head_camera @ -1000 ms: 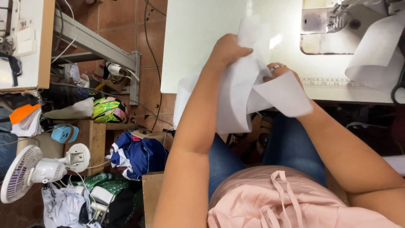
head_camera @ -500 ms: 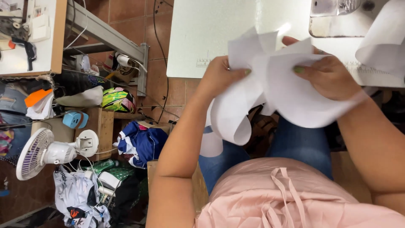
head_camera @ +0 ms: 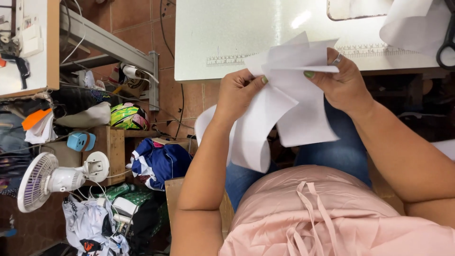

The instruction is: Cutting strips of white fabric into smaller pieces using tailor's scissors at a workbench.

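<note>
Both hands up over the lap, working a bunch of white fabric pieces [head_camera: 284,104] at the front edge of the white sewing table [head_camera: 227,33]. Left hand [head_camera: 239,95] pinches the pieces at their left side, thumb on top, fingers curled behind and mostly hidden by the cloth. Right hand [head_camera: 343,85] pinches the upper right corner between thumb and forefinger; ring visible, remaining fingers out of sight behind the fabric. Pieces overlap, so hard to count, probably three or four layers; lower ends hang curled toward the jeans.

Printed ruler strip [head_camera: 227,60] along the table edge, partly covered by the fabric. Top right: another white piece [head_camera: 407,23] cut off by the frame edge, with black scissors [head_camera: 447,45] only partly in view. Sewing machine base [head_camera: 355,9] cropped at top.

Left side: small white fan [head_camera: 52,180], blue garment [head_camera: 159,161] on the floor clutter, details there too jumbled to resolve.
</note>
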